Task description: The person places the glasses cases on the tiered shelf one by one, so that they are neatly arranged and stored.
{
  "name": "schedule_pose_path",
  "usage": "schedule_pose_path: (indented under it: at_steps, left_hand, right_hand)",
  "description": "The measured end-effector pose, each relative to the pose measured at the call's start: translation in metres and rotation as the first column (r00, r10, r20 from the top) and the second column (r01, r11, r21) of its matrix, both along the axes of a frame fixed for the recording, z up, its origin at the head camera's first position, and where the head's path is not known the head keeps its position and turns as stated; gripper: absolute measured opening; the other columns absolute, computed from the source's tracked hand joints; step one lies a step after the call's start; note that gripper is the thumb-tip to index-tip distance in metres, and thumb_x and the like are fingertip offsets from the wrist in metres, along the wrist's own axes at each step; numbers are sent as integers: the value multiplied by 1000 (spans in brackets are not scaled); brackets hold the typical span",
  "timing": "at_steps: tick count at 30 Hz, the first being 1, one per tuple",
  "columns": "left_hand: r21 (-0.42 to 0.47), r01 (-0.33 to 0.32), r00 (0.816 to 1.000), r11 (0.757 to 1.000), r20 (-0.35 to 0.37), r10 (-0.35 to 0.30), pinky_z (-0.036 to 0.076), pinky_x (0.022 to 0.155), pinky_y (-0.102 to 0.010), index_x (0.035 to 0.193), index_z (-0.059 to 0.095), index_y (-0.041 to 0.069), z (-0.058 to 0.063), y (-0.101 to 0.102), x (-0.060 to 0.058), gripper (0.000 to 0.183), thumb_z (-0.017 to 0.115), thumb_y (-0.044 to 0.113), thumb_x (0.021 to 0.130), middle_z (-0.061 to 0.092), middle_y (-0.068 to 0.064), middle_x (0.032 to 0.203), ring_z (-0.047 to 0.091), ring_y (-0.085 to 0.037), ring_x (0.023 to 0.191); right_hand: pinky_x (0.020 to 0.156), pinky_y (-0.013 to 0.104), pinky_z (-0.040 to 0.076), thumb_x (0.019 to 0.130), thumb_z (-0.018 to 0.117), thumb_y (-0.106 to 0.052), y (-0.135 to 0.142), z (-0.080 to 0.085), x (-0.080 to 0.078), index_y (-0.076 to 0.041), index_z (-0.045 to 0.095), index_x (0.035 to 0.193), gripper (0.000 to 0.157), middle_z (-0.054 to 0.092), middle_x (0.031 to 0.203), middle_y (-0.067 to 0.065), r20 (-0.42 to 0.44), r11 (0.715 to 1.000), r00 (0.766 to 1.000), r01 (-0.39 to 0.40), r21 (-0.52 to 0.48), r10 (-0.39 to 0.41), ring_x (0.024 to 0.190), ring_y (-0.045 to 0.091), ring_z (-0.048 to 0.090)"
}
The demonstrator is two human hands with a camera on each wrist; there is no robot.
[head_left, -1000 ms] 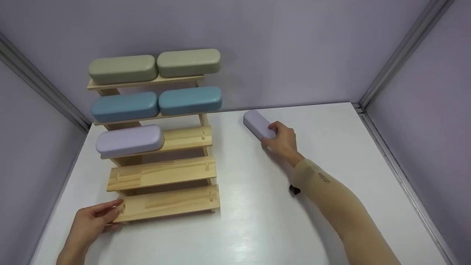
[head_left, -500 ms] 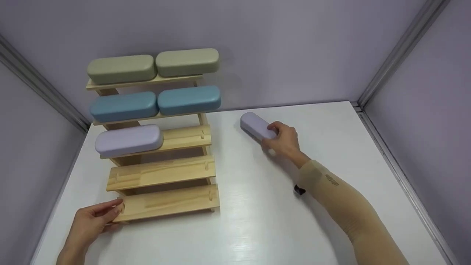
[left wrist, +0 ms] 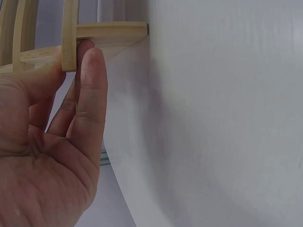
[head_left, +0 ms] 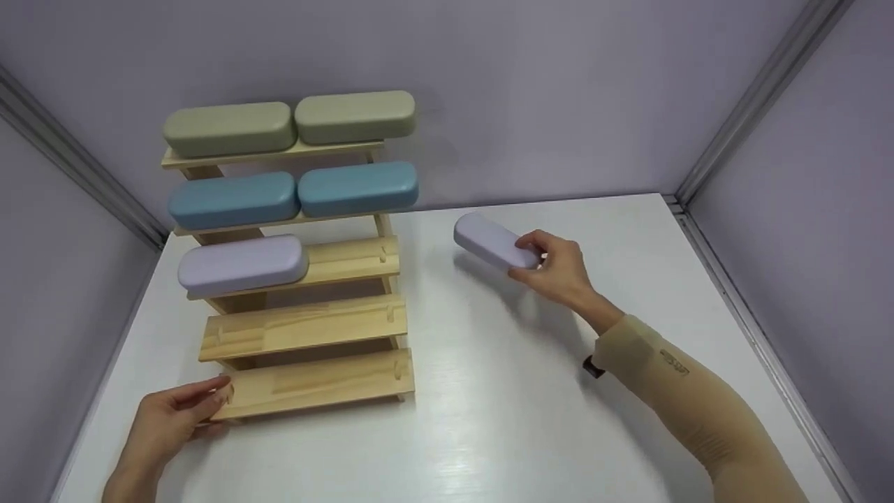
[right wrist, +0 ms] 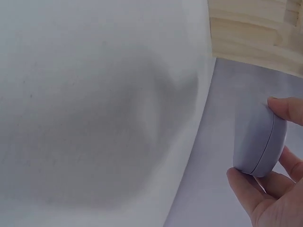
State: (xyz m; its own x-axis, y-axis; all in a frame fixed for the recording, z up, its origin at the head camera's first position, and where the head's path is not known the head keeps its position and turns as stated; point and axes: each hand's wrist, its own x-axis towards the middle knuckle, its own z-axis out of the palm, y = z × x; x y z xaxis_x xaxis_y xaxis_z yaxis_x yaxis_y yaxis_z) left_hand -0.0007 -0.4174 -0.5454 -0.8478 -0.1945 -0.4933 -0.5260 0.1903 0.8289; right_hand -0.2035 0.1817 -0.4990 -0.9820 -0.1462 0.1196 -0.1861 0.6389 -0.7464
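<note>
My right hand (head_left: 555, 269) grips a lavender glasses case (head_left: 489, 241) by its near end, thumb on one side and fingers on the other. The case is tilted and held above the white table, its shadow below. In the right wrist view a seam runs along the lavender case (right wrist: 260, 142). My left hand (head_left: 167, 423) pinches the left end of the lowest step of a wooden tiered rack (head_left: 314, 384). The left wrist view has the thumb and fingers around that board's edge (left wrist: 69, 38). Another lavender case (head_left: 243, 264) lies on the left half of the middle step.
Two olive-green cases (head_left: 356, 117) sit side by side on the top step, and two blue cases (head_left: 360, 188) on the one below. The two lowest steps show bare wood. A grey-lilac wall (head_left: 545, 91) stands behind the white table (head_left: 531, 412), with side walls left and right.
My right hand has lifted the lavender case off the table and shifted slightly right and toward me. The left hand has kept its hold on the rack.
</note>
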Motion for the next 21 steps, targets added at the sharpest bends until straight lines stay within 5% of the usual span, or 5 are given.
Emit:
schedule_pose_path:
  at_steps: [6, 21]
  left_hand:
    - [-19, 23, 1000, 1000, -18, -23, 74, 85, -28, 138, 81, 14, 1, 1, 2, 33, 80, 11, 106, 81, 25, 101, 78, 2, 91]
    - [-50, 20, 1000, 999, -9, -21, 74, 83, -26, 139, 80, 12, 2, 2, 1, 34, 82, 14, 105, 79, 27, 101, 76, 4, 90]
  right_hand:
    - [108, 60, 69, 86, 92, -9, 5, 19, 17, -4, 77, 128, 45, 79, 128, 21, -13, 995, 997, -79, -62, 78, 118, 35, 74]
    - [102, 45, 69, 85, 95, -6, 9, 68, 48, -12, 80, 124, 42, 79, 138, 10, -41, 975, 979, -202, -90, 199, 119, 27, 74]
